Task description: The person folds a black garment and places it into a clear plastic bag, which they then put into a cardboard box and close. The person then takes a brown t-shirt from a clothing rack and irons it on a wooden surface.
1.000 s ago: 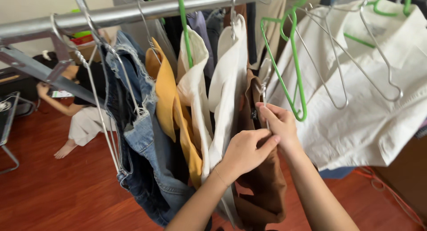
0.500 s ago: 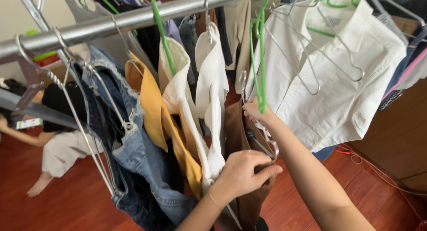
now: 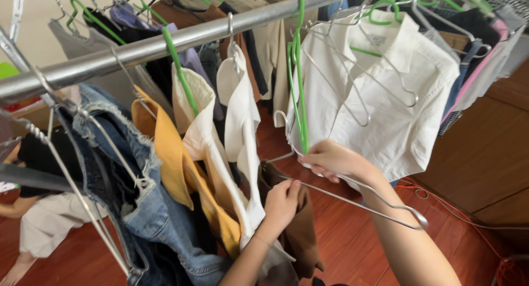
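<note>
The person's right hand point(image 3: 330, 159) is closed around a bare wire hanger point(image 3: 374, 203), the grip tight at the hook end near the hand while the wire frame slants down and to the right, away from the rail. The left hand point(image 3: 282, 200) has its fingers curled shut on the top edge of a brown garment point(image 3: 300, 236), which hangs low between the two arms, below the other clothes and just beside the hanger's lower wire. The garment's folds droop toward the red-brown wooden floor point(image 3: 352, 247).

Above the hands a grey metal clothes rail point(image 3: 165, 44) runs across at a slant, crowded with clothing. Just left of the left hand hangs a white garment point(image 3: 242, 126) on a wire hanger, then a cream garment point(image 3: 201, 137) on a green plastic hanger point(image 3: 179, 66), then a mustard-yellow garment point(image 3: 171, 159), and further left frayed blue denim point(image 3: 138, 198). To the right of the hands a white collared shirt point(image 3: 386, 99) hangs on the rail, with an empty green hanger point(image 3: 300, 82) dangling just in front of it and touching the top of the right hand's fingers.

At the far left, low down, another person sits on the floor; a pale trouser leg point(image 3: 49, 225) and a bare foot show
</note>
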